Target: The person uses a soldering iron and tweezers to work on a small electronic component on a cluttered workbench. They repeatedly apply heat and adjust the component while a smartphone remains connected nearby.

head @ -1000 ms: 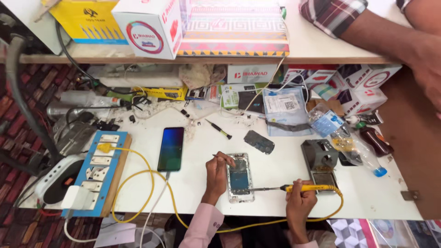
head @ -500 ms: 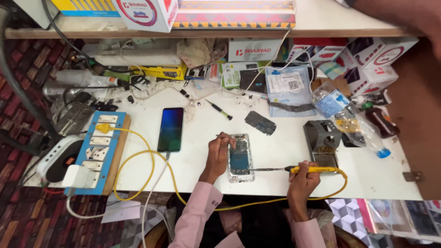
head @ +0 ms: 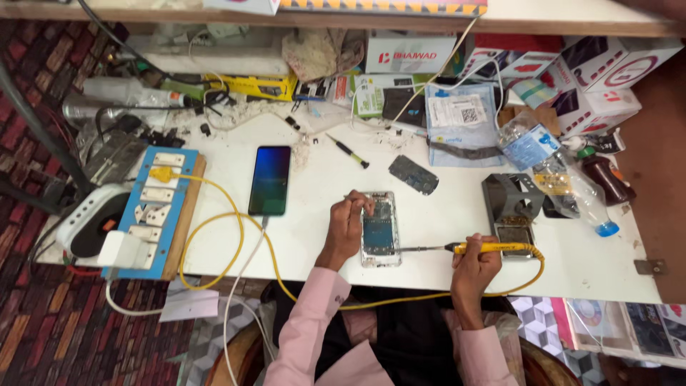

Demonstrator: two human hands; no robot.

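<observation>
At worktop centre, opened silver phone with exposed board [head: 378, 229] lies flat; left hand [head: 348, 225] pinches a thin tool onto it, right hand [head: 473, 266] grips yellow-handled soldering iron [head: 468, 248], tip at its edge. Soldering step; next needs a steady tip.

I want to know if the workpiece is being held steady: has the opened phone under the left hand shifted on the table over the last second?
No. The opened phone lies the same way beside the dark phone; only the camera moved.
</observation>
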